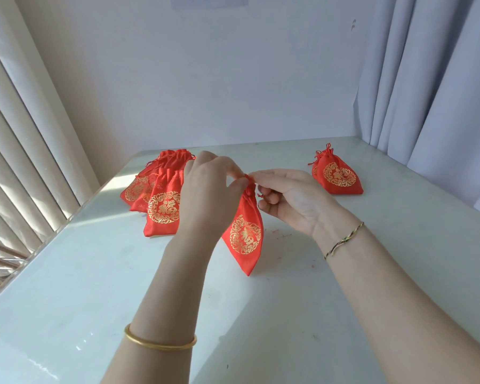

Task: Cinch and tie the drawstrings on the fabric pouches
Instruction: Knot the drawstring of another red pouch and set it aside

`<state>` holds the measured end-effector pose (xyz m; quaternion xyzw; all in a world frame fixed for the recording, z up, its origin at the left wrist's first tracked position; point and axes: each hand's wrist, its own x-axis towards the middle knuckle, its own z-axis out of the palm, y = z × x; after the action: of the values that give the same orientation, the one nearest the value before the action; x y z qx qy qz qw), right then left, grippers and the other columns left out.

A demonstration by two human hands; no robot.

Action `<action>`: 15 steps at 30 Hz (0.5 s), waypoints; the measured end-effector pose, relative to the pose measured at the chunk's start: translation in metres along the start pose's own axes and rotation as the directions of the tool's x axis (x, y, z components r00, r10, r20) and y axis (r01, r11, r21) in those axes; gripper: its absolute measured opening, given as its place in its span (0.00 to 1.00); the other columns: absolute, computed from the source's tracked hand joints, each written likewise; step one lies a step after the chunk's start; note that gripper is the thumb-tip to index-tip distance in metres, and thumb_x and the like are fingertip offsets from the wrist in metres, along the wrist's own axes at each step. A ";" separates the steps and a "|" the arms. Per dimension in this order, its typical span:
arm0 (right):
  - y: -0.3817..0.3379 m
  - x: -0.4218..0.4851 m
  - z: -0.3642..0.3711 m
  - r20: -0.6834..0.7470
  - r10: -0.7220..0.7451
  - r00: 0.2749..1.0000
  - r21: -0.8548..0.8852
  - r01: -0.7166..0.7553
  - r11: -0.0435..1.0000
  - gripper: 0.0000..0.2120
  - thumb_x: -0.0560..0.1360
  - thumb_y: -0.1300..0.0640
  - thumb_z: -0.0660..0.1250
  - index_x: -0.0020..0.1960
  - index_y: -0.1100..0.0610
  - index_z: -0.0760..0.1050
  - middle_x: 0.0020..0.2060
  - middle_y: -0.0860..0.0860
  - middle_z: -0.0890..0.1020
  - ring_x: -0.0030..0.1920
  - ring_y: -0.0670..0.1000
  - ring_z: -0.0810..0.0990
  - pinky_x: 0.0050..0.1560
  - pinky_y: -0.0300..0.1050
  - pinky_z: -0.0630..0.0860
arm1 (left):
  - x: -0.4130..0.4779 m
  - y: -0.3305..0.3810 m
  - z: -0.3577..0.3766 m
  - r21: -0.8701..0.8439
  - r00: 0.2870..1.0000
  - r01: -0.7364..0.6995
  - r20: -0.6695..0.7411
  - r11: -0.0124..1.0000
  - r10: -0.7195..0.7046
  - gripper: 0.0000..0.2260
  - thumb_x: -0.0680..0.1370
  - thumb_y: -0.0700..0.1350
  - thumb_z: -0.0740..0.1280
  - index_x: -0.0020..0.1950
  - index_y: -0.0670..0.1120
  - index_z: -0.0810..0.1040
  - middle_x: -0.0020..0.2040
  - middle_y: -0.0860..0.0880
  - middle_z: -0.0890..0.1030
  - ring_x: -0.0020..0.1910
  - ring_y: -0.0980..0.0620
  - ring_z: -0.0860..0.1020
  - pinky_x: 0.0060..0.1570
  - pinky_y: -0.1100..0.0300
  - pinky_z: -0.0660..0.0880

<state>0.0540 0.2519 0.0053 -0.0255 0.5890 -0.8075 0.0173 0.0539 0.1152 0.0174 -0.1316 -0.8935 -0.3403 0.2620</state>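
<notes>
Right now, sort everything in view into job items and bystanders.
Job: held pouch, its drawstring, left hand, right hand, pouch pile, tied pouch.
Bystanders: curtain, blinds, thread scraps, gold bangle.

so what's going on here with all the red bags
A person is closing a red fabric pouch with a gold round emblem. The left hand and the right hand both pinch its red drawstring at the gathered neck, above the white table. A pile of similar red pouches lies at the far left. One more red pouch with a knotted top sits alone at the far right.
</notes>
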 end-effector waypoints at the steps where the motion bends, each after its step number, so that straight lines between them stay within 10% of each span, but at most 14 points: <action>1: 0.000 0.000 -0.003 -0.016 -0.023 1.000 -0.023 0.023 0.999 0.02 0.73 0.65 0.67 0.43 0.61 0.78 0.27 0.50 0.67 0.23 0.43 0.64 0.30 0.37 0.74 | 0.001 0.000 -0.002 -0.055 1.000 0.017 -0.018 0.998 -0.018 0.03 0.74 0.44 0.67 0.41 0.51 0.77 0.45 0.50 0.74 0.50 0.49 0.73 0.48 0.56 0.69; 10: 0.000 0.015 -0.027 -0.168 -0.460 0.872 -0.627 0.266 0.733 0.02 0.73 0.63 0.69 0.42 0.61 0.80 0.30 0.46 0.76 0.24 0.41 0.76 0.37 0.43 0.78 | -0.003 0.008 -0.001 -0.281 0.985 0.165 0.093 0.945 -0.144 0.07 0.76 0.37 0.63 0.39 0.45 0.72 0.33 0.53 0.71 0.31 0.55 0.68 0.30 0.61 0.63; 15: 0.002 0.010 -0.031 -0.228 -0.342 0.912 -0.568 0.161 0.807 0.11 0.76 0.55 0.66 0.54 0.60 0.76 0.41 0.49 0.79 0.32 0.45 0.76 0.30 0.39 0.77 | -0.007 0.019 0.013 -0.296 0.960 0.249 0.201 0.922 -0.194 0.08 0.79 0.41 0.58 0.40 0.42 0.70 0.34 0.49 0.71 0.35 0.49 0.72 0.40 0.50 0.77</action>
<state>0.0421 0.2805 -0.0054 0.0231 0.7772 -0.5979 -0.1946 0.0623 0.1377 0.0151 -0.0980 -0.8548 -0.4951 0.1209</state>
